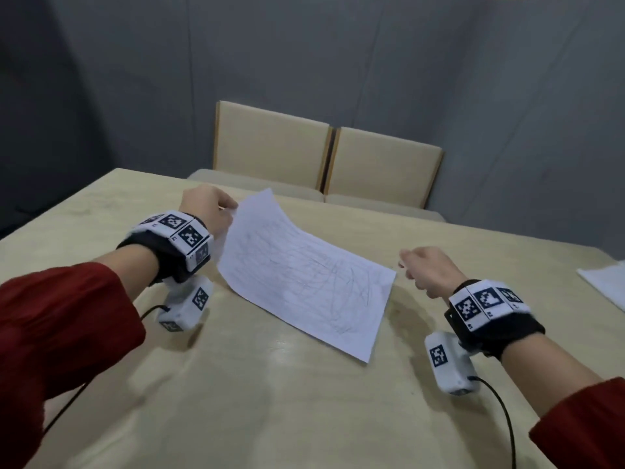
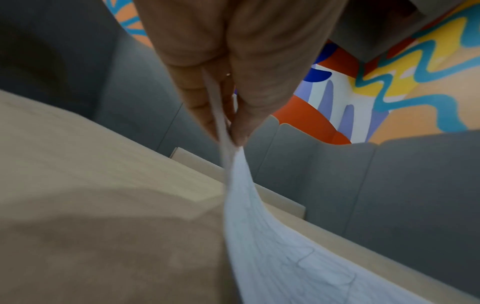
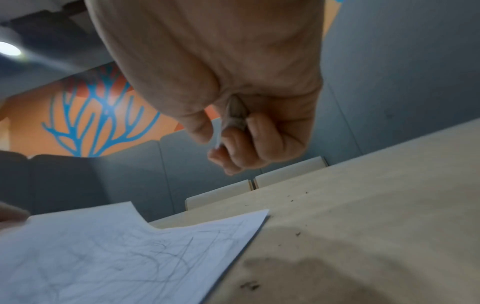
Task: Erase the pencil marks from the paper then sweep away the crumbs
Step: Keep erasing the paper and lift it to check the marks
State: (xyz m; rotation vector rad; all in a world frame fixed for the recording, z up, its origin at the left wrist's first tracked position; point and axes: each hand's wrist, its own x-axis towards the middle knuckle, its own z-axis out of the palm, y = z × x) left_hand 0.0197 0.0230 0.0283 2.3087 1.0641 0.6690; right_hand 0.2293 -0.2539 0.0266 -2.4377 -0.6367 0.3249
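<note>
A white sheet of paper (image 1: pixel 304 275) with faint pencil scribbles lies slantwise on the beige table (image 1: pixel 270 401). My left hand (image 1: pixel 234 210) pinches its far left edge between thumb and fingers and holds that side lifted and curved; the left wrist view shows the pinch (image 2: pixel 228 133) on the paper (image 2: pixel 285 257). My right hand (image 1: pixel 404 264) hovers just right of the sheet's right corner, fingers curled. In the right wrist view that hand (image 3: pixel 218 144) grips a small greyish eraser (image 3: pixel 235 115) above the paper (image 3: pixel 103 257). Dark crumbs (image 3: pixel 249 286) dot the table beside the sheet.
Two beige chairs (image 1: pixel 270 150) (image 1: pixel 382 164) stand pushed in at the table's far edge, with grey wall panels behind. Another white sheet (image 1: pixel 605 286) lies at the table's right edge. Cables trail from both wrist cameras over the near tabletop.
</note>
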